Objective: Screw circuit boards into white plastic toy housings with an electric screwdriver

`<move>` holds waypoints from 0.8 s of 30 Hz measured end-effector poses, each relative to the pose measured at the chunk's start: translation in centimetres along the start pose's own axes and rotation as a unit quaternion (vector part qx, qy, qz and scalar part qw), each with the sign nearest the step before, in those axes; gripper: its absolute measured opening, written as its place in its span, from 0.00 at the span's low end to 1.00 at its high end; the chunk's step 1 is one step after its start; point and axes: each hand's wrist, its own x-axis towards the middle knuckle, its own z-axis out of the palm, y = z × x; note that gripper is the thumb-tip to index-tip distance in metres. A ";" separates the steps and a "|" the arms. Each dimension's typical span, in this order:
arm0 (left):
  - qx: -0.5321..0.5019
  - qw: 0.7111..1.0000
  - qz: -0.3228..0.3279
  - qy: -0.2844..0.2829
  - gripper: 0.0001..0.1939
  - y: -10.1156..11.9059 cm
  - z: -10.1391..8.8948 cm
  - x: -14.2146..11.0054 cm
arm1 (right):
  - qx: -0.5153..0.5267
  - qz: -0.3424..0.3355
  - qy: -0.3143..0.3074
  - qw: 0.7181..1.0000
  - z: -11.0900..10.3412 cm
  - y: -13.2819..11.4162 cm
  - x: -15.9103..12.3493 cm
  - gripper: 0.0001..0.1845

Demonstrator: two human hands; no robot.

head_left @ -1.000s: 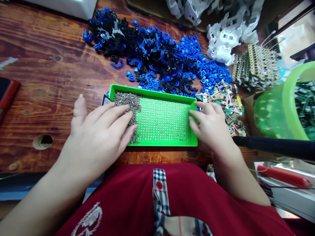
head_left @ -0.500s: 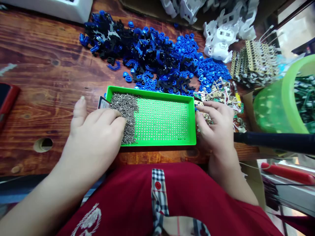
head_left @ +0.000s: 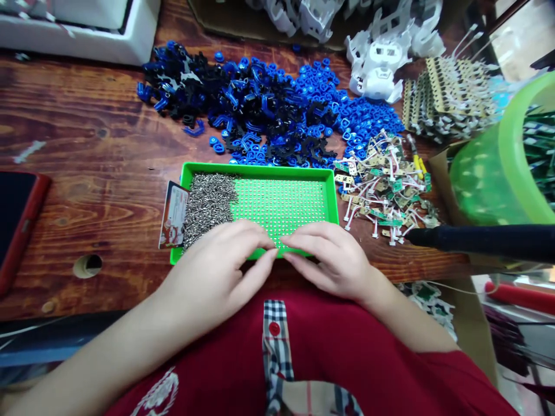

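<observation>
A shallow green tray point(head_left: 332, 202) lies near the table's front edge, its floor set with rows of small holes. Small metal screws point(head_left: 208, 202) are heaped in its left part, and many of the holes hold screws. My left hand point(head_left: 217, 260) pinches the near rim around its middle, fingers inside and thumb outside. Close beside it, my right hand point(head_left: 333, 257) grips the same rim in the same manner, fingertips almost meeting the left ones. A printed card point(head_left: 174, 216) leans at the tray's left end.
Blue and black plastic parts point(head_left: 260, 104) are piled behind the tray. Small wired circuit boards point(head_left: 385, 185) lie to the right, near a green bucket point(head_left: 481, 179) and a black rod point(head_left: 477, 240). White plastic shells point(head_left: 379, 69) stand behind; a red-cased phone point(head_left: 23, 219) lies left.
My left hand has left the screws and the card, and my right hand the tray's right end. Both have come together at the near rim. The view has shifted slightly.
</observation>
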 end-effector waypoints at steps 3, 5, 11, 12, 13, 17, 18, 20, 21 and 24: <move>-0.084 0.996 -0.019 -0.029 0.08 0.4 0.4 0.6 | 0.017 -0.012 -0.025 0.999 0.1 -0.1 -0.3 0.22; -0.101 0.994 -0.030 -0.027 0.08 0.5 0.4 0.9 | 0.010 -0.016 -0.050 0.999 -0.1 0.0 -0.3 0.22; -0.084 0.995 -0.063 -0.005 0.09 0.5 0.7 1.4 | -0.079 -0.006 -0.046 0.996 0.0 -0.2 -0.2 0.19; -0.078 0.995 -0.063 -0.003 0.10 0.5 0.8 1.4 | -0.082 -0.005 -0.042 0.996 0.1 -0.3 -0.1 0.20; -0.073 0.996 -0.059 0.000 0.10 0.4 0.8 1.4 | -0.083 -0.006 -0.041 0.996 0.2 -0.4 -0.1 0.20; -0.009 1.000 0.004 0.007 0.11 -0.2 0.8 1.2 | -0.086 -0.005 -0.034 0.996 0.2 -0.3 0.4 0.17; 0.037 0.999 0.018 0.011 0.12 -0.5 0.6 1.1 | -0.096 0.008 -0.028 0.995 0.0 -0.1 0.5 0.16; 0.153 0.988 0.010 0.024 0.12 -1.1 0.0 0.6 | -0.120 0.049 -0.008 0.991 -0.6 0.6 0.8 0.15; 0.207 0.978 -0.011 0.035 0.12 -1.5 -0.4 0.4 | -0.133 0.074 0.009 0.988 -1.0 1.1 1.0 0.14; 0.292 0.951 -0.097 0.030 0.12 -2.5 -1.4 -0.3 | -0.180 0.137 0.054 0.973 -2.1 2.8 1.5 0.11</move>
